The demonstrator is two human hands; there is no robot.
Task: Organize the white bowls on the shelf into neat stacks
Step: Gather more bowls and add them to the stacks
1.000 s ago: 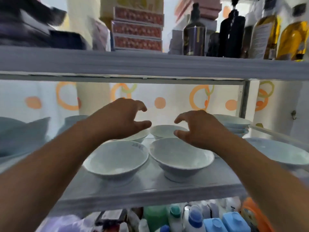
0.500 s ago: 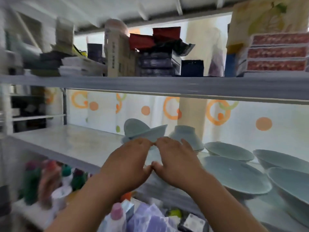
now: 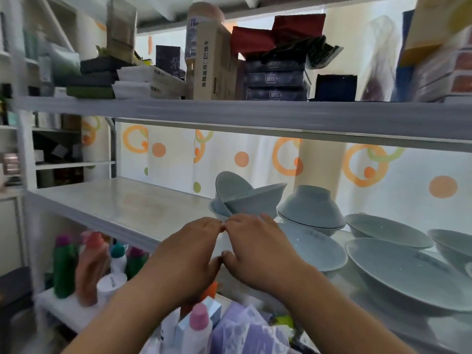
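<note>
Several pale white bowls stand on the middle shelf [image 3: 115,203]. A jumble of tilted bowls [image 3: 245,198] leans together just behind my hands. To its right an upturned bowl [image 3: 310,208] covers another. Upright single bowls spread rightwards: one beside my right wrist [image 3: 316,249], a large one in front [image 3: 398,272], one behind [image 3: 385,229]. My left hand [image 3: 189,254] and my right hand [image 3: 258,249] arch side by side, fingertips meeting at the jumble's lowest rim. Neither hand visibly holds anything; the palms are hidden.
The upper shelf [image 3: 229,111] hangs low over the bowls, loaded with boxes [image 3: 275,77]. Below the middle shelf stand coloured bottles [image 3: 89,267], a pink-capped bottle [image 3: 199,325] and purple lace fabric [image 3: 245,333]. The shelf's left half is bare.
The view swung left from the two front bowls to the tilted jumble. My hands, spread apart a second ago, came together with fingertips touching and have since edged closer to the jumble.
</note>
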